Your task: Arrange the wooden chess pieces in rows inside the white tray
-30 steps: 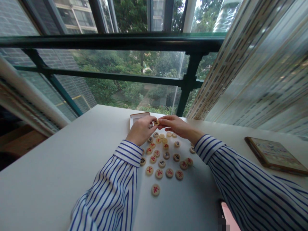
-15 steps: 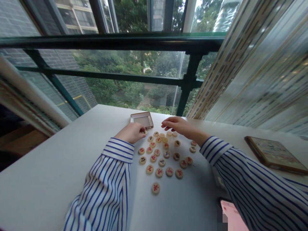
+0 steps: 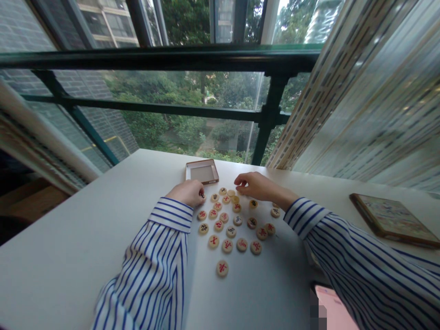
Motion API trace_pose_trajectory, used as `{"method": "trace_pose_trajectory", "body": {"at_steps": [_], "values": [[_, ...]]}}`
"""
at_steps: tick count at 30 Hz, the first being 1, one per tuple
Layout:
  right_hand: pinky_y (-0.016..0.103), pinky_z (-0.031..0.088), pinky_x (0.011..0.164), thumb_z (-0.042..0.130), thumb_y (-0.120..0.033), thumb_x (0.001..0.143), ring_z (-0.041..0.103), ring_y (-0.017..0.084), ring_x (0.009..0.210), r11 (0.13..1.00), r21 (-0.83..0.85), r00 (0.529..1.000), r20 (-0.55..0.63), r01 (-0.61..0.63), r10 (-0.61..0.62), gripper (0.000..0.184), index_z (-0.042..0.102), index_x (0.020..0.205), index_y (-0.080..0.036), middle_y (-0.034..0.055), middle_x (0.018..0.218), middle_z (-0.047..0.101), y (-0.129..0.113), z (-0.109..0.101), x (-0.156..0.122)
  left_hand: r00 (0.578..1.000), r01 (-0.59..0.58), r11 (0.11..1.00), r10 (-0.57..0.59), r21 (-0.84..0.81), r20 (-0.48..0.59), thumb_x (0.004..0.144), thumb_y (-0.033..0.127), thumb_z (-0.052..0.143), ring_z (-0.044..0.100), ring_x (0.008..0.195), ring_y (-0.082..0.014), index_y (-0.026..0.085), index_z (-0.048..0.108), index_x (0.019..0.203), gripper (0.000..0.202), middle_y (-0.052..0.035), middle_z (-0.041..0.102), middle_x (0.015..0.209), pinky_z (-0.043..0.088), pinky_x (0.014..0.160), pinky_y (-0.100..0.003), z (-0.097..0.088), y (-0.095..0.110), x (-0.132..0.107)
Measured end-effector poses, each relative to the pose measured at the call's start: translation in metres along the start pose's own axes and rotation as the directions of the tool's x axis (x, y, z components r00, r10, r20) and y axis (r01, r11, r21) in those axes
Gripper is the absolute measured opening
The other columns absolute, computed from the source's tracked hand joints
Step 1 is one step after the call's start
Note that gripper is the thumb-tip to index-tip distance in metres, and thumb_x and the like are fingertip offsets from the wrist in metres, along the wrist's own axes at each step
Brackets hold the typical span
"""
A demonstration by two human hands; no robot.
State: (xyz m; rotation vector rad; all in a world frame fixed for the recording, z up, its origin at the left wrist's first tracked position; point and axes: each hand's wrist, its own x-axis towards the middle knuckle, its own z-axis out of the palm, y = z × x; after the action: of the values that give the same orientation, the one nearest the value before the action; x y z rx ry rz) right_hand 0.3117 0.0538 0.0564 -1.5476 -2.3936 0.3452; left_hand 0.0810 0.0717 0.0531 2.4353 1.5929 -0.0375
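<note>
Round wooden Chinese chess pieces (image 3: pixel 237 221) with red or black characters lie scattered on the white table (image 3: pixel 103 229); a few show a blank face. My left hand (image 3: pixel 187 192) is closed at the left edge of the group, pinching a chess piece (image 3: pixel 202 197) with a dark mark near the table. My right hand (image 3: pixel 258 185) hovers low over pieces at the far side. Its fingers are curved, with a gap between thumb and forefinger, and it partly covers the pieces beneath. Whether it touches one is not clear.
An open shallow box (image 3: pixel 202 172) stands just beyond my left hand. At the right lies a flat picture-covered box (image 3: pixel 395 220). A phone with a pink screen (image 3: pixel 332 305) is near my right sleeve. Window railing (image 3: pixel 165 59) and curtain (image 3: pixel 319 91) border the table.
My left hand has drawn slightly toward me with its chess piece, away from the box. My right hand has lowered, its fingers curling more over the far pieces.
</note>
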Motion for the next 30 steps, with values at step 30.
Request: {"method": "trace_pose_trajectory", "body": {"at_steps": [30], "values": [[0.025,0.039,0.060,0.051,-0.027,0.073,0.060,0.018,0.075,0.987,-0.154,0.987,0.157,0.056,-0.031,0.023,0.068,0.089,-0.025,0.0045,0.088,0.068,-0.005,0.013,0.017,0.995,-0.093,0.994,0.094,-0.055,0.022,0.061,0.032,0.058,0.058,0.058,-0.0163,0.022,0.068,0.068,0.016,-0.0032,0.067,0.065,0.036,0.049,-0.023,0.004,-0.002,0.001]]}}
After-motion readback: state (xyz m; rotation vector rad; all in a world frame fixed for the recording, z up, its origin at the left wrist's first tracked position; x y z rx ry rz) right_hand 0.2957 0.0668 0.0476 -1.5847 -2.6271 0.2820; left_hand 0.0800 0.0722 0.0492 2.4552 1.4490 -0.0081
